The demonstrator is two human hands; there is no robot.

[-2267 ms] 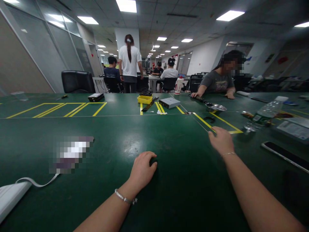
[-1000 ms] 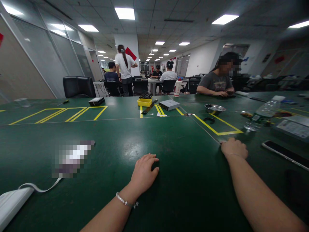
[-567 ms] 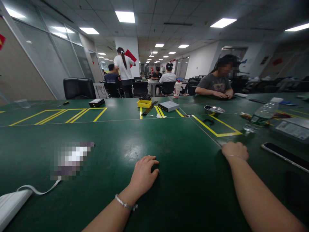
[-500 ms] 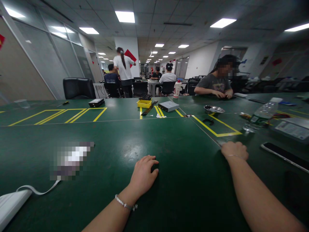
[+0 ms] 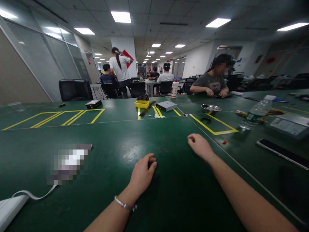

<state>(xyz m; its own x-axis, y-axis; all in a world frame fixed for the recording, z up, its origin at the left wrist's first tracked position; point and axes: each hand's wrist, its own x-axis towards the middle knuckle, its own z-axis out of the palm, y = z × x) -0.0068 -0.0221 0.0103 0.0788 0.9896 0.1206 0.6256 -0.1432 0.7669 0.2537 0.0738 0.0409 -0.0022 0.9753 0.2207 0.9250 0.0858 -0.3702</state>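
A broad dark-green surface fills the lower view, glossy under the ceiling lights and crossed by pale seams, with yellow tape marking out boxes toward its far side. The left hand rests near the middle, its fingers gently curled and the thumb spread apart from them. The right hand is farther forward, fingers bent inward; their tips are hidden, so whether they pinch anything cannot be told. Nearest to that hand is a small red piece, lying across the seam to its right, just short of the taped corner. Further right are a clear bottle, a dark phone and a lidded plastic box. Along the far side stand a metal bowl, a silver-grey box, a yellow tray holding dark cables and a white flask. A person in a grey shirt sits beyond the bowl. Behind, the long office holds a black chair, glass partitions on the left, and a standing person in white near a pillar, beside a red sheet.
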